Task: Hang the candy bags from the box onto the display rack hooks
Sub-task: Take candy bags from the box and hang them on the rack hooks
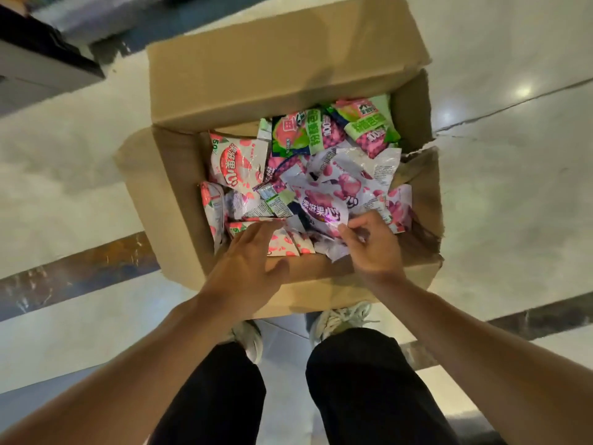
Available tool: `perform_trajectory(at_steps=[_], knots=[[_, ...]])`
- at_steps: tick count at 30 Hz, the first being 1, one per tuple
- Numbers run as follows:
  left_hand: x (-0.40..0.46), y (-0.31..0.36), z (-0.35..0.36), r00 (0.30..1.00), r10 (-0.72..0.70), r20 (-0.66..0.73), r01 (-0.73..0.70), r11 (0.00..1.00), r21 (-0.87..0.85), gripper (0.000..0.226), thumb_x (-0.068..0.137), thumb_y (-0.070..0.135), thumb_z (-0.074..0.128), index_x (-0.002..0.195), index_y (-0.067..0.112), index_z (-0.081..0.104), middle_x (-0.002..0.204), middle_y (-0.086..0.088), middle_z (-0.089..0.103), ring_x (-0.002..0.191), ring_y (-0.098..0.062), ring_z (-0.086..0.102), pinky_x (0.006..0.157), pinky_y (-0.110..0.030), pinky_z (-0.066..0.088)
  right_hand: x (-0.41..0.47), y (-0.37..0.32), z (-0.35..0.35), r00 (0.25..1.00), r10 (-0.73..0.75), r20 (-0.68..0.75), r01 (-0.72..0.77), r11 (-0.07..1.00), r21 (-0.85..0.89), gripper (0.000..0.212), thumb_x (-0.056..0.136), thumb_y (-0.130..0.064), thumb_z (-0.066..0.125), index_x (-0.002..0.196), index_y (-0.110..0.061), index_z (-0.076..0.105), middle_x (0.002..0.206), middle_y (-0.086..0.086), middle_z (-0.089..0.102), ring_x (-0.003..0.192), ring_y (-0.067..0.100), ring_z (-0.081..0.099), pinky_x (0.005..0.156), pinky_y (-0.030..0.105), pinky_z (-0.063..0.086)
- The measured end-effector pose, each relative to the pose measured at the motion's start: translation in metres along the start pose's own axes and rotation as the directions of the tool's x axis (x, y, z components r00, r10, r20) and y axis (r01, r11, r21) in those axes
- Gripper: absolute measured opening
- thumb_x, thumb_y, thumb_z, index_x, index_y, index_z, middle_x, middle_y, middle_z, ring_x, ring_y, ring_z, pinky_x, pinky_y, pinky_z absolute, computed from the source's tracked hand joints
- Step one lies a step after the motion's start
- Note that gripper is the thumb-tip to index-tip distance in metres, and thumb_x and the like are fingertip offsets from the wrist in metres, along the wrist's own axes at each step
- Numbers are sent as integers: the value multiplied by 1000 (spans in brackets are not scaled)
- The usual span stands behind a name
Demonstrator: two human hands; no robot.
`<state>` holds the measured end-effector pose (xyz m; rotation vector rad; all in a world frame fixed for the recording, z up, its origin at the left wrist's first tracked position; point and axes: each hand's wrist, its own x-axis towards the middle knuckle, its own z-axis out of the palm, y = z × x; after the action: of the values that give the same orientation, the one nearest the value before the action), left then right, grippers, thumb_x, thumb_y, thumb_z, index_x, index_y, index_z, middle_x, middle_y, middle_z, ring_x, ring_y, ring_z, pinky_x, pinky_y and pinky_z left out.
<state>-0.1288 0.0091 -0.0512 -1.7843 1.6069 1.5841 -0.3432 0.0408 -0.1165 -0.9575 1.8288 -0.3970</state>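
An open cardboard box stands on the floor in front of me, full of several candy bags. White-and-red bags lie at the left, green ones at the far right, white-and-purple ones in the middle. My left hand reaches over the near wall, fingers spread flat on a red-and-white bag. My right hand pinches the near edge of the white-and-purple bag between thumb and fingers. The display rack is not visible.
The box's far flap stands open, and its right wall is torn. A dark shelf base sits at the upper left. My legs and shoes stand just behind the box on the glossy tiled floor.
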Motion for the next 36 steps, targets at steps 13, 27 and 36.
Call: perform_trajectory(at_steps=[13, 27, 36], knots=[[23, 11, -38, 997, -66, 47, 82, 800, -594, 45, 82, -5, 76, 117, 20, 62, 106, 8, 77, 103, -10, 71, 94, -33, 57, -40, -59, -30, 931, 246, 270, -321, 904, 282, 11, 90, -26, 73, 96, -16, 72, 92, 0, 76, 91, 13, 73, 89, 34, 57], [1, -14, -43, 946, -211, -246, 41, 831, -554, 38, 86, 17, 77, 110, 41, 59, 103, 27, 67, 97, 5, 64, 84, -18, 52, 50, -18, -2, 808, 576, 125, -588, 776, 227, 29, 86, -35, 77, 94, -11, 62, 81, 3, 59, 78, 17, 58, 69, 26, 48], [37, -20, -4, 940, -160, -300, -31, 840, -542, 33, 87, 16, 75, 115, 26, 60, 106, 17, 69, 98, 6, 63, 77, -3, 47, 54, 11, 30, 913, 384, -136, -376, 923, 77, 33, 89, -31, 74, 70, -11, 58, 62, -1, 53, 52, 4, 48, 44, 8, 33]])
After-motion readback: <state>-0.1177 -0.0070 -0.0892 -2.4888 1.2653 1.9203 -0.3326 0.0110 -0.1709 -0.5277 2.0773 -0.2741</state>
